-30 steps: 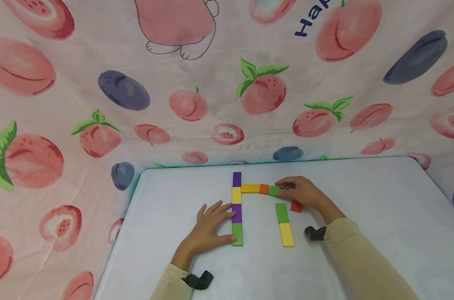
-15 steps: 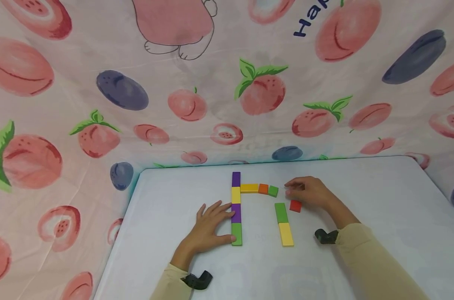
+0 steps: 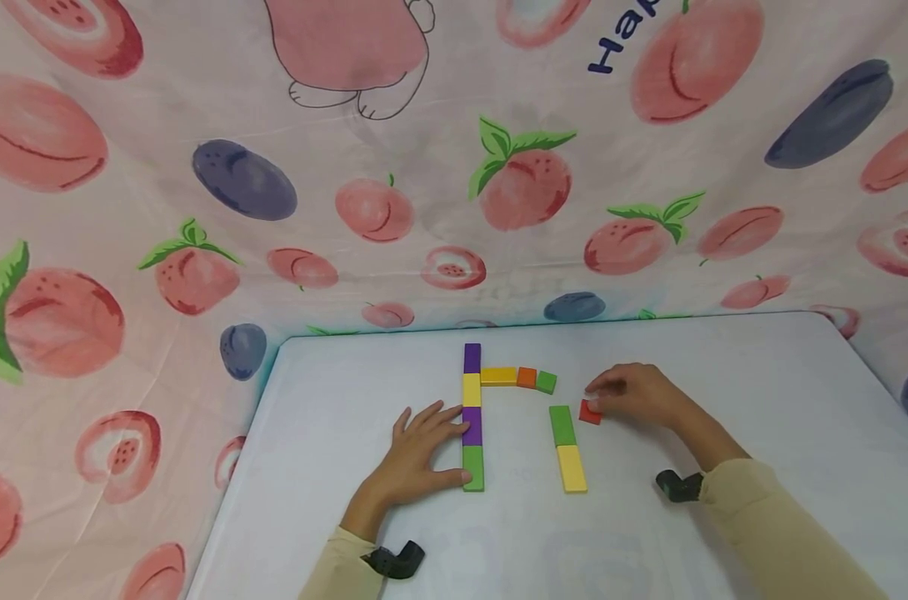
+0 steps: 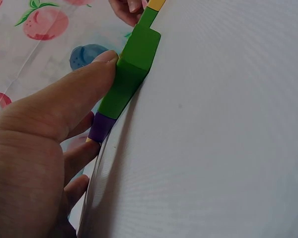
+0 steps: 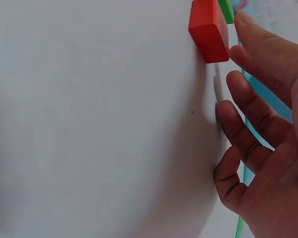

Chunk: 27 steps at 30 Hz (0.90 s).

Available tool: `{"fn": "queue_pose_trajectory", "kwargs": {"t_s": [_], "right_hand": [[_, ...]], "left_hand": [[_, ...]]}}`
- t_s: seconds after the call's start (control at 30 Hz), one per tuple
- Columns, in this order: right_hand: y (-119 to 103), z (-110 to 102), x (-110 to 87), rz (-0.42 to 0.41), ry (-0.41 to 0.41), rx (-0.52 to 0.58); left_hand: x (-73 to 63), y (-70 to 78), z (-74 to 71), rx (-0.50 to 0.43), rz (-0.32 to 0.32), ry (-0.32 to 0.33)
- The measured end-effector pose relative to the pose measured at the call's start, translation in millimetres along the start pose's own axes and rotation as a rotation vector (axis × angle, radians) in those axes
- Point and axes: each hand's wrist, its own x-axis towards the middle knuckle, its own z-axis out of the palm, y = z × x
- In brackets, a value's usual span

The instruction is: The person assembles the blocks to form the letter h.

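Observation:
My left hand (image 3: pixel 421 461) lies spread beside an upright column of blocks, its thumb touching the green block (image 3: pixel 472 468) at the near end. Fingertips of the same hand touch the lower purple block (image 3: pixel 472 427); above it come a yellow block (image 3: pixel 472 390) and another purple one (image 3: pixel 472 358). My right hand (image 3: pixel 637 393) hovers with loosely bent fingers at a small red block (image 3: pixel 590 412). In the right wrist view, thumb and index finger are right by the red block (image 5: pixel 208 29), not closed round it.
From the column a row runs right: a yellow block (image 3: pixel 499 377), an orange block (image 3: pixel 526 377) and a slightly turned green block (image 3: pixel 546 382). Below stand a green block (image 3: pixel 562 426) and a yellow block (image 3: pixel 571 468) end to end. A fruit-print cloth (image 3: pixel 409 275) hangs behind the white table (image 3: pixel 334 392).
My right hand has let go of the small green block at the row's end and moved right and nearer, to the red block. My left hand has stayed in place.

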Motion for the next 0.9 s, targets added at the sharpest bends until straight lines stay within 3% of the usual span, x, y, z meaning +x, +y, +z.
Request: {"fn": "queue_pose_trajectory", "kwargs": {"t_s": [0.23, 0.9], "right_hand": [[0, 4, -5.5, 0.024, 0.001, -0.004], [1, 13, -11.7, -0.024, 0.073, -0.028]], "left_hand": [[-0.3, 1.1, -0.4, 0.000, 0.002, 0.006], [-0.1, 1.3, -0.5, -0.009, 0.009, 0.010]]}}
